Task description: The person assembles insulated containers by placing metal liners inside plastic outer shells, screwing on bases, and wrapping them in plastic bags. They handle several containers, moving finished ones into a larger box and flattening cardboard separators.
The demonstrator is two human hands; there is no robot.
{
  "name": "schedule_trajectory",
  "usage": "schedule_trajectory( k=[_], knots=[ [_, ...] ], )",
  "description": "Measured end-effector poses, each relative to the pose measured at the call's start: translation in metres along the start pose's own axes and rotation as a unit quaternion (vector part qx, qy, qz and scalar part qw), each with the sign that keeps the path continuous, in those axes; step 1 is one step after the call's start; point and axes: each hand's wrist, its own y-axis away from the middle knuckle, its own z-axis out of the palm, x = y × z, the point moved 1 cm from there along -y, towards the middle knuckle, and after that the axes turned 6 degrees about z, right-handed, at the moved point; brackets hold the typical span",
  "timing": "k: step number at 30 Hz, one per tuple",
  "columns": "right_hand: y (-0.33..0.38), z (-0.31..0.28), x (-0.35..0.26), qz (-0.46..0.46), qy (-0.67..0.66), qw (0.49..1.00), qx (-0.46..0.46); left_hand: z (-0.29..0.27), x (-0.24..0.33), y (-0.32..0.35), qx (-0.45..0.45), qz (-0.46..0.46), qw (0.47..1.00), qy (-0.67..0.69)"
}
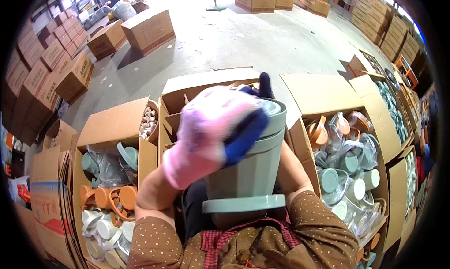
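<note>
A tall grey-green ribbed plastic container [246, 175] stands in front of my chest, slightly tilted, with a wide flared rim at its lower end. My left hand [220, 128], in a pink knitted glove with a blue palm, is closed against the upper side of the container; it is smeared by motion. Behind the container's upper end is my right hand [265, 85], mostly hidden. One dark blue gloved finger of it sticks up past the top, and its forearm runs along the container's right side.
An open divided carton [171, 123] stands just ahead. Cartons of orange, white and grey-green plastic parts flank me, at left [147, 161] and right [300, 137]. A round tub [152, 108] holds small pale pieces. Flattened cardboard [47, 194] leans at far left; stacked boxes [147, 32] stand beyond.
</note>
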Motion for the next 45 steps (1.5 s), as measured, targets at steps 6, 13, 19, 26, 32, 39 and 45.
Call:
schedule_trajectory(
  k=[6, 13, 19, 26, 32, 39, 45],
  knots=[
    [-0.042, -0.059, -0.021, -0.235, -0.022, 0.901, -0.363, -0.008, -0.024, 0.037, 0.077, -0.219, 0.945, 0.232],
    [-0.006, -0.041, -0.016, -0.173, 0.164, 0.955, -0.178, -0.028, -0.031, 0.031, -0.060, -0.126, 0.969, 0.202],
    [-0.048, -0.073, 0.052, -0.057, 0.044, 0.975, -0.212, -0.002, 0.002, -0.004, -0.039, -0.013, 0.999, 0.011],
    [-0.018, -0.044, -0.008, -0.223, 0.121, 0.958, -0.136, -0.006, -0.038, 0.054, 0.045, -0.251, 0.901, 0.350],
    [0.002, 0.000, 0.012, 0.034, 0.013, 0.996, -0.083, -0.014, -0.015, 0.049, 0.006, -0.056, 0.990, 0.128],
    [-0.035, 0.047, -0.076, 0.015, 0.547, 0.782, -0.298, -0.001, -0.016, 0.103, 0.162, -0.109, 0.971, 0.138],
    [-0.068, 0.059, -0.059, 0.242, 0.562, 0.765, -0.201, -0.018, 0.012, 0.212, 0.128, -0.297, 0.937, 0.133]
  ],
)
